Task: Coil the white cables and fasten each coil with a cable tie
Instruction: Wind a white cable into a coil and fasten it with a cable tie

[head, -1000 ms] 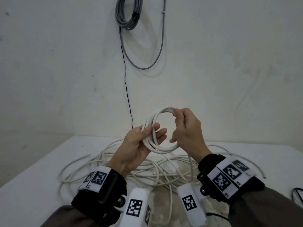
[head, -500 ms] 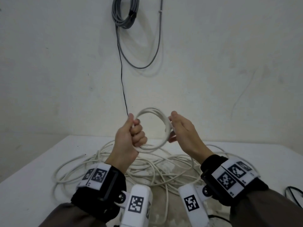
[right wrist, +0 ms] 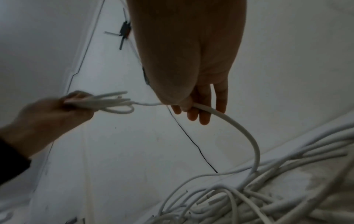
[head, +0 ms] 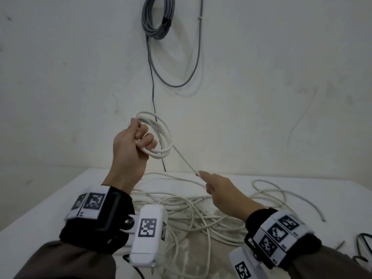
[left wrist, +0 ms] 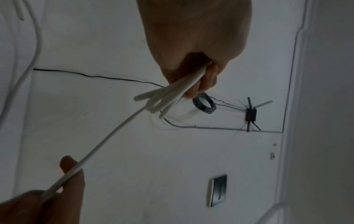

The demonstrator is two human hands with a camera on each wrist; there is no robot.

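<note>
1. The white coil (head: 161, 135) hung in the air above the table (head: 50, 200).
2. The left hand (head: 130, 146) gripped its loops in a fist.
3. The right hand (head: 219, 188) pinched the taut strand (head: 185, 161) leading from it.
4. Loose cable (head: 191, 214) lay tangled below.

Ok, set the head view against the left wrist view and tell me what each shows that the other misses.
Only the head view shows the table, the loose cable pile and both wrist bands. Only the left wrist view shows the black box on the wall and a metal plate. Both show the left hand gripping the white coil, the right hand pinching the strand leading from it, and the grey coil on the wall.
</note>
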